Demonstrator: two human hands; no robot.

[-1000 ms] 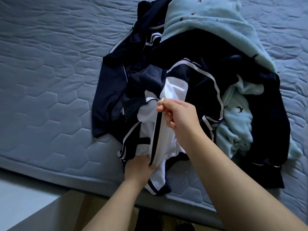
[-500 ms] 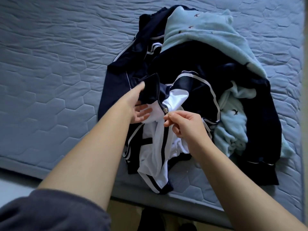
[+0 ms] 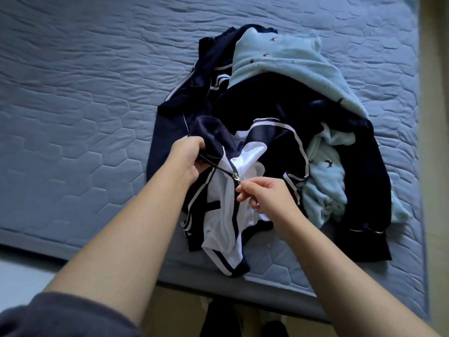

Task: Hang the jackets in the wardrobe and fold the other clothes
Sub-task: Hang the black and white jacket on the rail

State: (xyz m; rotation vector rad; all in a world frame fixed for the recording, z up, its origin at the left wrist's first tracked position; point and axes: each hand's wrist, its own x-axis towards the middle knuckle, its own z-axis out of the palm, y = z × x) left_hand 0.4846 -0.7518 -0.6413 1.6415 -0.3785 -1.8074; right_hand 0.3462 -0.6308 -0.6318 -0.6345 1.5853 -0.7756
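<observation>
A navy and white zip jacket (image 3: pixel 221 215) lies crumpled at the near edge of the bed, on top of a pile of clothes. My left hand (image 3: pixel 188 158) grips the jacket's navy collar beside the top of the zip. My right hand (image 3: pixel 263 195) pinches the small metal zip pull (image 3: pixel 237 177) partway down the zip. Behind lie more dark navy garments (image 3: pixel 279 100) and a light blue fleece with small bird prints (image 3: pixel 286 62).
The pile rests on a blue-grey quilted mattress (image 3: pixel 85 105) that stretches wide to the left. The mattress edge runs below my arms, with floor and dark feet (image 3: pixel 221 319) beneath. A beige strip (image 3: pixel 435 142) borders the bed at the right.
My left hand rose from the jacket's hem and closed on the collar. My right hand drew the zip pull down from the top while the view tilted back.
</observation>
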